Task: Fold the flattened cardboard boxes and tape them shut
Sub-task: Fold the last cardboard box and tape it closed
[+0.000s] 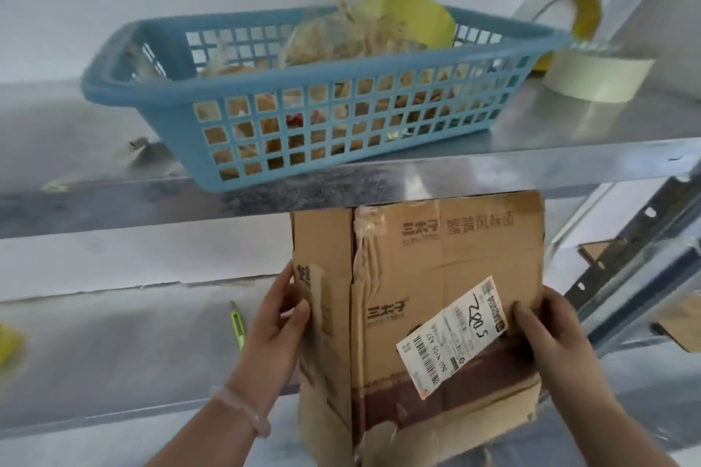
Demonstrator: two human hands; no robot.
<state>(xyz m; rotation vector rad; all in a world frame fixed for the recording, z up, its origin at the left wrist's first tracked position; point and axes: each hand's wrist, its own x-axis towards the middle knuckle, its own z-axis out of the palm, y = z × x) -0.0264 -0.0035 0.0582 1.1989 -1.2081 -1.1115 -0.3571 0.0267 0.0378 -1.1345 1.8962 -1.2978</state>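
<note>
A worn brown cardboard box (436, 262) with printed characters and a white shipping label (453, 335) stands in front of the metal shelving, its top just under the upper shelf. My left hand (278, 330) grips the box's left side, thumb on the front of a torn flap. My right hand (550, 334) holds the right edge, thumb curled onto the front face near the label. Old clear tape clings to the box's upper corner. Two rolls of pale tape (591, 76) lie on the upper shelf at the right.
A blue plastic basket (159, 87) filled with bagged items sits on the steel upper shelf (569, 159). A green utility knife (238, 324) lies on the lower shelf left of my left hand. Cardboard pieces (679, 326) show behind the rack's upright at right.
</note>
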